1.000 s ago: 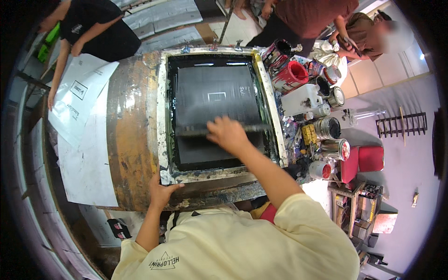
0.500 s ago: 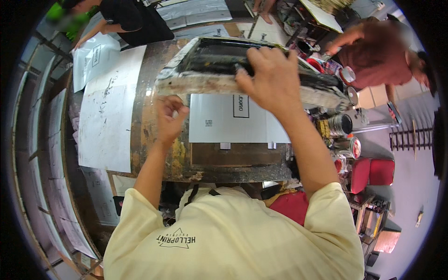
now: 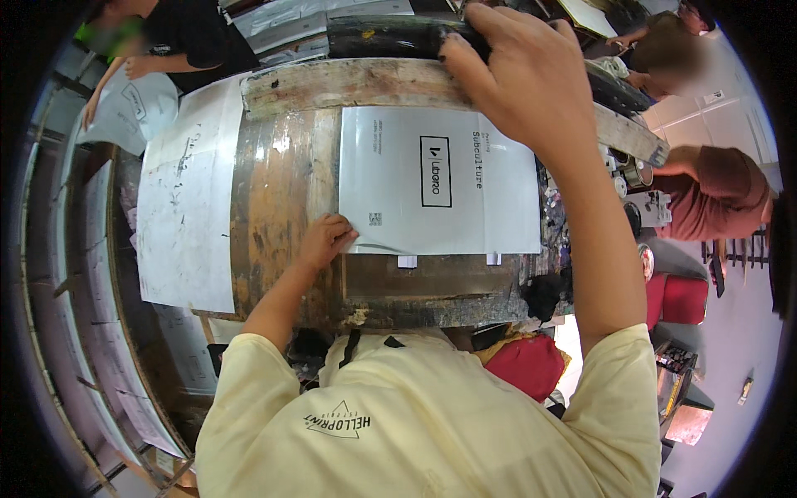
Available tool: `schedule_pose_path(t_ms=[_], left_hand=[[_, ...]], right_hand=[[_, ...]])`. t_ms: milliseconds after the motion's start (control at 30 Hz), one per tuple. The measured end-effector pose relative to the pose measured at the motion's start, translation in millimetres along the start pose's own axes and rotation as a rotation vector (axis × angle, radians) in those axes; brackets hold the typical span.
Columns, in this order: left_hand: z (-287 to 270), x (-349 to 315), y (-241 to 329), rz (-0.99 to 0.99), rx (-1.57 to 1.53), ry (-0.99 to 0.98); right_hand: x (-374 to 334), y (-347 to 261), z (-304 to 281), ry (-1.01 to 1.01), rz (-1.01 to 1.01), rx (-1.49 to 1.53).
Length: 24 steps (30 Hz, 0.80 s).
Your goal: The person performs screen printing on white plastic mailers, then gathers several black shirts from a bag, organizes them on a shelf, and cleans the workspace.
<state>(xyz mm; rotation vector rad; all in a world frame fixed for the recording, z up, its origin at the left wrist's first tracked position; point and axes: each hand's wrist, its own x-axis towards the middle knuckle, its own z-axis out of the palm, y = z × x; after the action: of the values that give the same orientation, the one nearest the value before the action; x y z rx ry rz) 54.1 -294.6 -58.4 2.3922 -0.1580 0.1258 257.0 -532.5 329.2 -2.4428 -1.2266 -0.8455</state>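
My right hand (image 3: 535, 87) grips the near side of a raised screen-printing frame (image 3: 365, 81), its fingers bent over the edge. The frame is wooden, ink-stained and tilted up, with a dark bar (image 3: 398, 35) behind its near rail. Below lies a white plastic sheet (image 3: 498, 220) printed in black with a boxed logo, small lettering and a square code. My left hand (image 3: 326, 240) pinches the sheet's near left corner, where the plastic is slightly creased. Two small white tabs (image 3: 407, 261) show at the sheet's near edge.
A long white sheet (image 3: 187, 224) with ink marks lies on the stained table (image 3: 278, 191) at left. Far left, a person (image 3: 187, 41) handles a white plastic bag (image 3: 137, 112). Racks (image 3: 108, 315) stand at left. Another person (image 3: 722, 199), cans and a red chair (image 3: 685, 297) are at right.
The printing frame has risen and moved away, uncovering the printed sheet. My left hand has moved from beside the frame's near left corner down to the sheet's corner and closed on it.
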Motion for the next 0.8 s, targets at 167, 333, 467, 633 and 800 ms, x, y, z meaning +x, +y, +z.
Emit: schedule_pose_path(t_ms=[167, 333, 467, 633, 800], left_hand=[[-28, 31, 25, -0.101, 0.039, -0.06], [-86, 88, 98, -0.089, -0.065, 0.118], [-80, 57, 103, -0.276, -0.212, 0.185], [-84, 16, 10, -0.627, -0.536, 0.154], [-157, 3, -120, -0.752, -0.5, 0.049]], right_hand=[[-14, 6, 9, 0.033, 0.014, -0.065], [-8, 5, 7, 0.006, 0.004, -0.059], [-20, 7, 13, 0.046, -0.013, -0.022], [-7, 6, 6, -0.007, 0.046, 0.016], [6, 12, 6, 0.047, 0.033, 0.007]])
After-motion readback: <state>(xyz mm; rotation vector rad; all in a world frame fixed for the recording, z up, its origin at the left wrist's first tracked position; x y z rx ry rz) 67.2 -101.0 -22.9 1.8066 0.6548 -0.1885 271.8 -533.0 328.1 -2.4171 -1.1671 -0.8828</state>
